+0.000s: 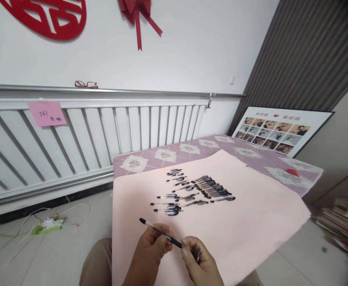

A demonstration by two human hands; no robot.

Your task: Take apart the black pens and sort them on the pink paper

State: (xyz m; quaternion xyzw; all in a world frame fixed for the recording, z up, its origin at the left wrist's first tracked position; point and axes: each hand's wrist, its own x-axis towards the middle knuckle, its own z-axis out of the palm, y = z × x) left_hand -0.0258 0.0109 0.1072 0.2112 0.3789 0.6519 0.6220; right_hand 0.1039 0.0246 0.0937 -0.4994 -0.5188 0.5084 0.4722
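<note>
Above the near part of the table, my left hand [156, 246] is closed around the barrel of a pen [162, 233] with a clear body and dark ends. The pen's lower right end meets the fingertips of my right hand [199, 258]. In those right fingers is a small dark pen cap [198, 254], partly hidden by them. Beyond my hands, on the pink sheet [251, 222], lie loose pens and caps [169, 204] in uneven groups. To their right several pens lie side by side in a slanted row [212, 186].
A patterned purple cloth [176, 153] shows under the pink sheet. A photo board [281, 129] stands at the table's far right corner. Behind the table runs a white radiator [132, 127], with glasses [86, 84] on the pipe above. A power strip [49, 225] with cables lies on the floor.
</note>
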